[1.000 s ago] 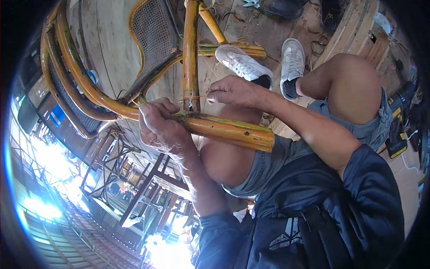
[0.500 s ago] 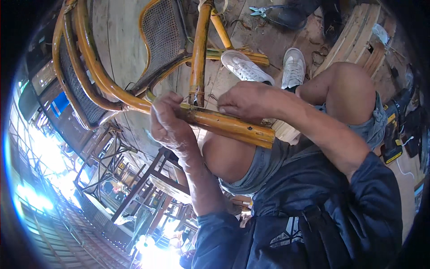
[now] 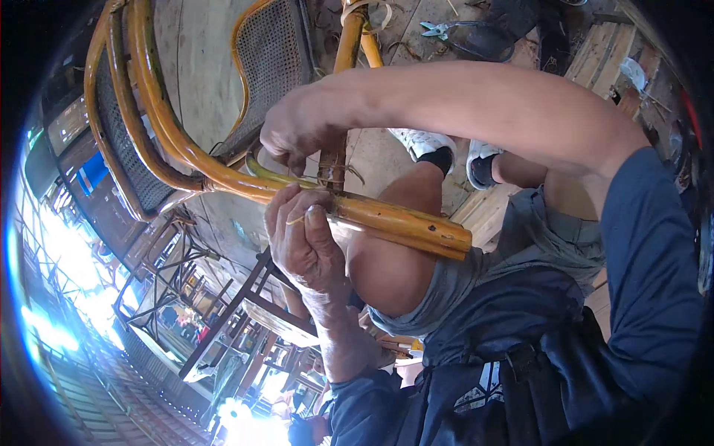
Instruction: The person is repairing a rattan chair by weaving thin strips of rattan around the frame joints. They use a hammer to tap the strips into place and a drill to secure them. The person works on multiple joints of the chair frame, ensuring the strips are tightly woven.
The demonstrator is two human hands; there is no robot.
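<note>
Left hand [image 3: 301,241], centre frame: fingers curled, pinching a thin strip [image 3: 296,220] against the cane pole [image 3: 401,223] | right hand [image 3: 297,137], just above: closed on the wrapped joint [image 3: 332,167] (binding partly hidden) | chair frame [image 3: 160,126] curves to upper left | scissors [image 3: 439,30] on the floor, top centre.
</note>
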